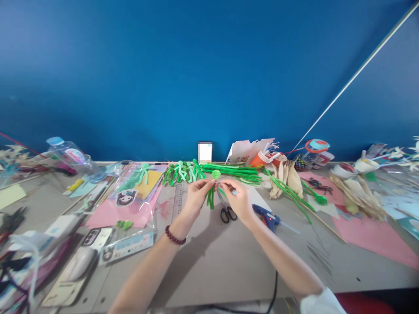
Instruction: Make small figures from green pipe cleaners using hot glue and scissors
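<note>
Above the middle of the desk, my left hand (pixel 198 195) pinches a small green pipe-cleaner piece with a round light green top (pixel 216 174) and several green stems (pixel 210 199) hanging below. Close to its right side, my right hand (pixel 236 196) has its fingers pressed together around a thin green strand near the stems. Black-handled scissors (pixel 228 214) lie beneath the hands. Behind them is a long bundle of green pipe cleaners (pixel 232 171), with curled green pieces (pixel 183 171) to its left.
A blue glue gun (pixel 269 218) lies right of my right hand. Pink sheets in plastic (pixel 121 209), a ruler (pixel 177 199), a bottle (pixel 70 153) and a phone (pixel 94 239) are at left. Orange cups (pixel 260 159), dry husks (pixel 288 179) and pink paper (pixel 376 240) are at right.
</note>
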Available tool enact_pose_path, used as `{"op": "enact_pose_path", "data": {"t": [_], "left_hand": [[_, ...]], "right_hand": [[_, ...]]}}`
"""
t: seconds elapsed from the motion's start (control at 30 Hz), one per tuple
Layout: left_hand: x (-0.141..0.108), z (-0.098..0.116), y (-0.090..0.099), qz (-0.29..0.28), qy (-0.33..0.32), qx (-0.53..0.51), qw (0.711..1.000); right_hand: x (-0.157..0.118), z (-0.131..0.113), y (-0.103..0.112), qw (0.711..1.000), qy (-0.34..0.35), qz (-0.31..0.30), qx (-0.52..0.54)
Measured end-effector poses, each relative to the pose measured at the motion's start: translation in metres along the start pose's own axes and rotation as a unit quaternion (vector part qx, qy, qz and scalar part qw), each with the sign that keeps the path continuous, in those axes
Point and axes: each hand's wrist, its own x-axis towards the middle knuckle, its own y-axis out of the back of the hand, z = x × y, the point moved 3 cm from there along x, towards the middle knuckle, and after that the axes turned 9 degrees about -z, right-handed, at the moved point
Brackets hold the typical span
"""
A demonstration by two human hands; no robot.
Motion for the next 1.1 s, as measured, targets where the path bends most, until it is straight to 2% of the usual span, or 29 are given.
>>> {"op": "enact_pose_path", "data": {"t": [0.17, 0.33, 0.67, 0.83, 0.97, 1.1], "left_hand": [[-0.0008, 0.0037, -0.0025, -0.017, 0.035, -0.026, 0.999], [-0.0012, 0.0064, -0.0018, -0.011, 0.039, -0.033, 0.999], [-0.0002, 0.0032, -0.0026, 0.007, 0.057, -0.095, 0.994], [-0.0011, -0.0003, -0.0048, -0.013, 0.052, -0.109, 0.993], [-0.0027, -0.0015, -0.0073, -0.033, 0.046, -0.104, 0.993], [-0.0045, -0.0025, -0.0089, -0.036, 0.047, -0.097, 0.994]], "right_hand": [[0.0022, -0.0014, 0.0045, 1.0, -0.008, 0.01, 0.007], [0.0036, -0.0044, 0.0071, 1.0, -0.009, 0.024, 0.016], [0.0057, -0.001, 0.0059, 0.998, -0.034, -0.001, 0.052], [0.0062, -0.0058, 0.0084, 0.999, 0.013, 0.01, 0.031], [0.004, -0.0072, 0.0081, 0.998, 0.06, 0.02, -0.025], [0.0018, -0.0055, 0.007, 0.995, 0.074, 0.038, -0.06]]}}
